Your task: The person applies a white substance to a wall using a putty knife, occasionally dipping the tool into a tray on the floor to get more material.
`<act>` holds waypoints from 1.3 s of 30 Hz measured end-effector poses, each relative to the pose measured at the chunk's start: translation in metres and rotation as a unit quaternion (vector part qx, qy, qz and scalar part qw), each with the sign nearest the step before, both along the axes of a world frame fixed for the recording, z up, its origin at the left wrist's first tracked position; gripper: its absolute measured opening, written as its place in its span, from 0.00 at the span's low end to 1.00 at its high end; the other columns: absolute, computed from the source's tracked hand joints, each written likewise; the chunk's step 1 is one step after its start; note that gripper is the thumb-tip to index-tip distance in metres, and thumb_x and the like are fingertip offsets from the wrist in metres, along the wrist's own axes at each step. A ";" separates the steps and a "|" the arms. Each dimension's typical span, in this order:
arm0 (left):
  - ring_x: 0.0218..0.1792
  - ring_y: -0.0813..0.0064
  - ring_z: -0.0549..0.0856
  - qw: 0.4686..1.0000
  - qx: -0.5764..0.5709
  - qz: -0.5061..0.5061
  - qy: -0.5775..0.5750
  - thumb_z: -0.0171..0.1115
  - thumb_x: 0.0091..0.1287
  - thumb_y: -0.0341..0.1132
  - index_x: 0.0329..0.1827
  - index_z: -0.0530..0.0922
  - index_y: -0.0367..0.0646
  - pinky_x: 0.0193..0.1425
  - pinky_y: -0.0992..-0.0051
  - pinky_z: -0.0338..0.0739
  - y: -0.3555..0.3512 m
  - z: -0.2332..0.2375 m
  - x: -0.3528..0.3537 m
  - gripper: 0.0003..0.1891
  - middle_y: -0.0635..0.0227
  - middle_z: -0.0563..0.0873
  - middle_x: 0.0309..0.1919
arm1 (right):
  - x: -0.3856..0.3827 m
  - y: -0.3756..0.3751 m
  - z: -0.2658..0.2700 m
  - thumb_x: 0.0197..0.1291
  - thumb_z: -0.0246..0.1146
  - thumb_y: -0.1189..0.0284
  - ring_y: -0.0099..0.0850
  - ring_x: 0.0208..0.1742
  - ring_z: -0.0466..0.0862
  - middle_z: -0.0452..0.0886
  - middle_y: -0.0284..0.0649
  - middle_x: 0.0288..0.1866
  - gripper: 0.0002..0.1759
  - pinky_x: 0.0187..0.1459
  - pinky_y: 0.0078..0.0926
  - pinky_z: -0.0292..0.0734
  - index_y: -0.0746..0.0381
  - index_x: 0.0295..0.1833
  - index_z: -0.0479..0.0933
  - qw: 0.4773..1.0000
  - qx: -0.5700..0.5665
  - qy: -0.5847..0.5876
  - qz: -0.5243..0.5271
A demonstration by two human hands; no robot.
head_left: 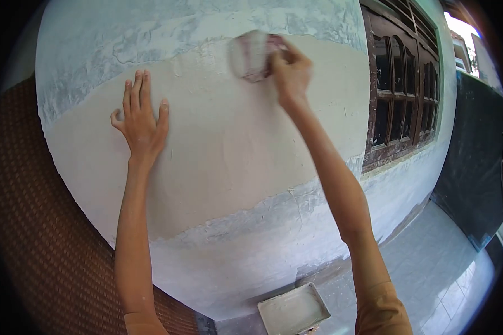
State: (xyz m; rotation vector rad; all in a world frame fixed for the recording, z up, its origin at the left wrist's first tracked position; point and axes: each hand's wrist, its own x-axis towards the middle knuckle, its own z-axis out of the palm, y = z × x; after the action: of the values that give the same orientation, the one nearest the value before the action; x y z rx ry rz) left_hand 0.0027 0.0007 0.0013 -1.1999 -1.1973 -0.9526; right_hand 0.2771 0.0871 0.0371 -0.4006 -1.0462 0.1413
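Observation:
My left hand (pixel 140 120) lies with its fingers stretched out against the wall (pixel 223 139), over a smooth band of beige plaster. Higher up and to the right, my right hand (pixel 292 72) is closed round the dark red grip of a flat plastering tool (pixel 249 56). Motion smears the tool's pale, plaster-streaked blade, and its exact shape is blurred. It overlaps the upper edge of the beige band, where bluish-white wall begins.
On the floor below stands a shallow tray (pixel 264 316) of pale wet plaster. A brown wooden window (pixel 412 92) is set in the wall at right, with a dark panel (pixel 475 162) beyond it. Woven brown matting (pixel 33 223) runs along the left.

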 end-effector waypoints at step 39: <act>0.78 0.68 0.58 1.000 0.014 -0.022 -0.003 0.53 0.68 0.47 0.79 0.60 0.54 0.67 0.44 0.49 -0.002 -0.001 0.003 0.35 0.74 0.61 0.79 | -0.059 -0.031 -0.007 0.64 0.63 0.79 0.21 0.31 0.80 0.86 0.40 0.39 0.21 0.32 0.22 0.78 0.65 0.63 0.78 0.990 0.092 -0.017 0.108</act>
State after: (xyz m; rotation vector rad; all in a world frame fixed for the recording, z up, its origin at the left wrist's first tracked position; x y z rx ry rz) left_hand 0.0053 -0.0012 -0.0002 -1.2066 -1.1640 -1.0031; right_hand 0.2184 0.0564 0.0306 -0.1216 -1.1247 0.2291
